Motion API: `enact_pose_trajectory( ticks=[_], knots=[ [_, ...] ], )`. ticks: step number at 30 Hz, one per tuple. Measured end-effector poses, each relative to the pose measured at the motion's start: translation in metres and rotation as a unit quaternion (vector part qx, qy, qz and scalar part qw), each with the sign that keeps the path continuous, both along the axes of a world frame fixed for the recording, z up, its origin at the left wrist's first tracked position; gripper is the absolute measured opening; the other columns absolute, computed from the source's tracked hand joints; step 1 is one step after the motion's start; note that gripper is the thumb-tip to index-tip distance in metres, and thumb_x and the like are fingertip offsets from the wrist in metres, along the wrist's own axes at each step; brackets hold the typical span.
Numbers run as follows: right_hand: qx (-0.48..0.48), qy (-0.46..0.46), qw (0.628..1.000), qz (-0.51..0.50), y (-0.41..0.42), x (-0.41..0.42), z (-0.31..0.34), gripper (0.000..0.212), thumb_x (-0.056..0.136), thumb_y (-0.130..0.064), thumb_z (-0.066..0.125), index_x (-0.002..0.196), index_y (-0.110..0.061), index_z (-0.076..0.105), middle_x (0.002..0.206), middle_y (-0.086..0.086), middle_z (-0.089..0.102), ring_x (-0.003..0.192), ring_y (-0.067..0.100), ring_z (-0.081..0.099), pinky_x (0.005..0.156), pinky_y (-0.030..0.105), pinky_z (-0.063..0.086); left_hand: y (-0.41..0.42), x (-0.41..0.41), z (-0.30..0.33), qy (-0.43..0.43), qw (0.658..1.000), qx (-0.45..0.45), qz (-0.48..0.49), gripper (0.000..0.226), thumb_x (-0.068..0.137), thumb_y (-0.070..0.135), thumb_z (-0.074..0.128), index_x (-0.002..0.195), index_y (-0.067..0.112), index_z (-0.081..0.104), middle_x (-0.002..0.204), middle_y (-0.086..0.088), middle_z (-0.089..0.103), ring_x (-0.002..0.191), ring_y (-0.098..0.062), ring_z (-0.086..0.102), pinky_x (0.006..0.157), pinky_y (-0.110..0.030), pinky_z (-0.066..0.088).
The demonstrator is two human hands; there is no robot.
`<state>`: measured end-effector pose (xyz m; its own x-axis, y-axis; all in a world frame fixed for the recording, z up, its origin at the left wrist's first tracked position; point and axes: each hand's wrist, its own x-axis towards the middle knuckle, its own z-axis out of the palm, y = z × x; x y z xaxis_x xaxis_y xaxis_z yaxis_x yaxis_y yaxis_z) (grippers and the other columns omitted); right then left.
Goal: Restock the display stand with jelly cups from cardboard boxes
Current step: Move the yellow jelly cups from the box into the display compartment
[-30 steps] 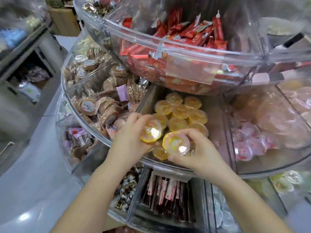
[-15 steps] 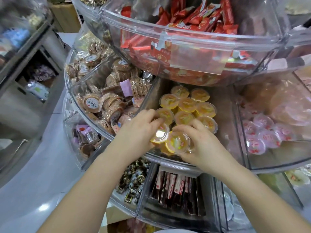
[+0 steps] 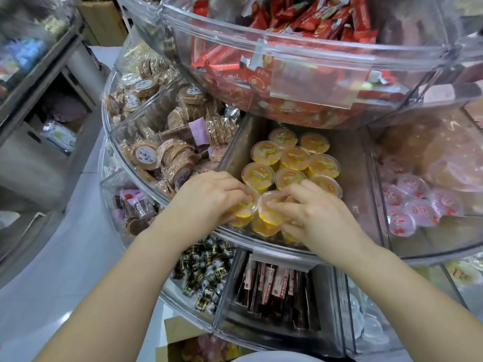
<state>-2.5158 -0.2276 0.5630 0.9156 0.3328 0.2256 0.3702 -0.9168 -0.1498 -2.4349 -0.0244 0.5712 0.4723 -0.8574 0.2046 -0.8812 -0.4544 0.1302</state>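
Several yellow jelly cups (image 3: 292,159) stand in a clear middle-tier compartment (image 3: 363,205) of the round acrylic display stand. My left hand (image 3: 209,197) grips one yellow jelly cup (image 3: 244,211) at the compartment's front, just inside the rim. My right hand (image 3: 311,212) holds a second yellow jelly cup (image 3: 269,215) right beside it; the two cups touch. Both cups sit low among the front row. A cardboard box (image 3: 180,338) shows at the bottom edge, below the stand.
Wrapped round biscuits (image 3: 162,158) fill the compartment to the left, pink jelly cups (image 3: 415,205) the one to the right. Red wrapped snacks (image 3: 300,30) fill the overhanging upper tier. Dark candies (image 3: 206,267) and stick packs (image 3: 271,286) lie in the lower tier. A grey shelf unit (image 3: 34,100) stands left.
Both hands have moved down and forward, bringing the two yellow cups from above the rim into the front of the compartment. The view has moved closer.
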Motion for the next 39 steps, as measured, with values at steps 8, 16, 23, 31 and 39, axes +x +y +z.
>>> enact_pose_trajectory(
  ticks=[8,16,23,31,39],
  knots=[
    [0.042,0.026,0.998,0.024,-0.004,0.004,-0.002,0.040,0.063,-0.014,0.084,0.101,-0.008,0.072,0.094,0.011,0.066,0.081,0.029,0.061,0.058,0.040,0.055,-0.007,-0.002,-0.001,-0.020,0.999,-0.001,0.033,0.038,0.053,0.012,0.088,0.087,0.008,0.073,0.091,-0.005,0.072,0.079,-0.026,0.068,0.066,-0.038,0.056],
    [0.095,0.008,0.995,-0.002,0.001,0.002,-0.008,0.032,0.060,-0.014,0.086,0.085,-0.001,0.070,0.077,0.012,0.062,0.064,0.030,0.061,0.050,0.035,0.052,-0.007,-0.003,0.002,-0.014,0.999,0.003,0.037,0.039,0.054,0.008,0.086,0.091,0.009,0.073,0.091,-0.006,0.073,0.080,-0.026,0.068,0.069,-0.040,0.056],
    [0.181,0.068,0.981,-0.018,-0.006,-0.002,0.003,0.053,0.061,-0.036,0.082,0.106,-0.013,0.067,0.088,-0.011,0.048,0.064,-0.005,0.044,0.061,0.020,0.040,-0.005,-0.009,0.001,0.059,0.996,-0.005,0.073,0.056,0.066,0.027,0.082,0.117,0.014,0.064,0.116,-0.003,0.063,0.109,-0.023,0.055,0.097,-0.036,0.043],
    [0.298,0.039,0.953,-0.030,0.023,-0.033,0.026,0.008,0.081,-0.027,0.069,0.088,-0.025,0.068,0.071,-0.024,0.049,0.062,-0.001,0.046,0.059,0.005,0.035,0.034,-0.061,-0.003,0.152,0.894,-0.342,0.247,0.022,0.080,0.024,0.067,0.099,0.035,0.066,0.097,0.022,0.065,0.094,0.003,0.058,0.087,-0.009,0.041],
    [0.252,0.317,0.891,0.204,0.157,-0.060,-0.040,0.021,0.084,-0.035,0.059,0.105,-0.028,0.063,0.081,-0.019,0.046,0.068,-0.006,0.045,0.066,0.010,0.036,0.126,-0.159,-0.091,0.268,0.663,-0.480,0.508,0.024,0.083,0.023,0.063,0.081,0.047,0.068,0.086,0.023,0.071,0.081,0.007,0.064,0.070,-0.001,0.045]
  ],
)
